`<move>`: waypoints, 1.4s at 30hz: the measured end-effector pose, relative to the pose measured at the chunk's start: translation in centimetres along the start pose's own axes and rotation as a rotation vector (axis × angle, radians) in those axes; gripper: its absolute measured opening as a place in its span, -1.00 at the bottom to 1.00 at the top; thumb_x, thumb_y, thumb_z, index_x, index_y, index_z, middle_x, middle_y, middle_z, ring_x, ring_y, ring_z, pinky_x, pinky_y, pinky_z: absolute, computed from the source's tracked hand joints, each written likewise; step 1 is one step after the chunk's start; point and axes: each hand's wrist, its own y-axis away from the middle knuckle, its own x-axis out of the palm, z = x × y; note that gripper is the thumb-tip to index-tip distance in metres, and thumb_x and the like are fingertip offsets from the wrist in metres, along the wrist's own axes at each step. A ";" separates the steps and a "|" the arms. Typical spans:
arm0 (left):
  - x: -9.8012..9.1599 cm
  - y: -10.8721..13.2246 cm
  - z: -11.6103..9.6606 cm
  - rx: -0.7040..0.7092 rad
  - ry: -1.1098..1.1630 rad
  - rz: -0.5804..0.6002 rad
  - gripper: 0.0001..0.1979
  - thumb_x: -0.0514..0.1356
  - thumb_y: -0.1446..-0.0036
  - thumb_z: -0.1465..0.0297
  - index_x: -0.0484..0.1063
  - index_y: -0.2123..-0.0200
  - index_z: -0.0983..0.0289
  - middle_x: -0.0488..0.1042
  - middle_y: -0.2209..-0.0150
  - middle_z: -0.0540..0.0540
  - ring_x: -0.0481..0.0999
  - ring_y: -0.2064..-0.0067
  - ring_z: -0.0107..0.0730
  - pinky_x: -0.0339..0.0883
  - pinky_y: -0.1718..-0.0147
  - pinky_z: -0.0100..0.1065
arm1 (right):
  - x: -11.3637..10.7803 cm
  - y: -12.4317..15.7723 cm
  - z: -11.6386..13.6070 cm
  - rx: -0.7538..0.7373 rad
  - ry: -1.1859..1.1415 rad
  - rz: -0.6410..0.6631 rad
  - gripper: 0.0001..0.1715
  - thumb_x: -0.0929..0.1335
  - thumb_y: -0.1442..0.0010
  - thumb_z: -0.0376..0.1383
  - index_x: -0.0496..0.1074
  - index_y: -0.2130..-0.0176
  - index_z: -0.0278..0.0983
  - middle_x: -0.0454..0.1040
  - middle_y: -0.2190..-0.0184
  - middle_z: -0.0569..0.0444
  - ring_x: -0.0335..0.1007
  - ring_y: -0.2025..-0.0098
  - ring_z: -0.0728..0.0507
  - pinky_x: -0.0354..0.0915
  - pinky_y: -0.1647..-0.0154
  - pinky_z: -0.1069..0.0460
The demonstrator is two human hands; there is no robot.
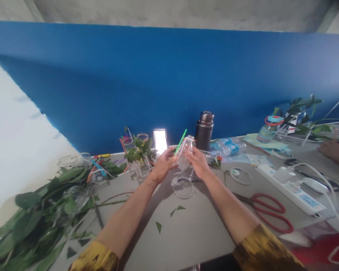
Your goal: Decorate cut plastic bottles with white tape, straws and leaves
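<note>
Near the middle of the table, a small clear bottle [188,142] is held up between both hands. My right hand [198,161] has its fingers wrapped round the bottle's right side. A bright green straw [181,141] and a pale strip slant upward from my left hand [166,165], whose fingers are closed by the bottle's left side. Below the hands a clear ring [183,188] lies on the grey table [192,233], with small cut leaf pieces [158,227] nearer the front.
Leafy cuttings [36,214] heap up at the left, beside jars with plants [141,165]. A dark thermos [205,131] stands behind. Red-handled scissors [271,210], a power strip [290,190] and plastic bottles [231,146] lie right. Another person's hand [335,151] rests far right.
</note>
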 end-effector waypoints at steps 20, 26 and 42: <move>0.7 0.1 2.4 0.383 -0.736 -0.170 -0.33 0.47 -0.06 0.25 0.46 -0.24 0.18 0.51 -0.27 0.26 0.45 -0.33 0.13 0.30 -0.32 0.14 | 0.6 0.0 -1.0 -0.095 0.095 -0.122 -0.43 0.58 -0.01 -0.06 0.55 0.01 -0.17 0.68 0.04 -0.01 0.58 -0.05 -0.30 0.44 -0.13 -0.17; 0.5 0.1 2.4 0.426 -0.729 -0.186 -0.47 0.47 -0.03 0.33 0.56 -0.10 0.18 0.57 -0.17 0.23 0.48 -0.26 0.15 0.30 -0.30 0.12 | 1.1 0.4 -1.2 -0.085 0.031 -0.061 -0.44 0.58 -0.01 -0.08 0.54 0.00 -0.15 0.67 0.03 0.03 0.56 -0.09 -0.31 0.41 -0.20 -0.19; 1.6 0.8 -0.7 0.312 -0.679 -0.156 -0.36 0.46 0.03 0.35 0.53 -0.18 0.21 0.50 -0.17 0.24 0.46 -0.19 0.10 0.30 -0.25 0.07 | -1.2 0.2 2.3 -0.024 -0.040 0.082 -0.42 0.65 0.04 0.03 0.65 0.08 -0.15 0.69 0.04 -0.01 0.59 -0.07 -0.34 0.46 -0.14 -0.20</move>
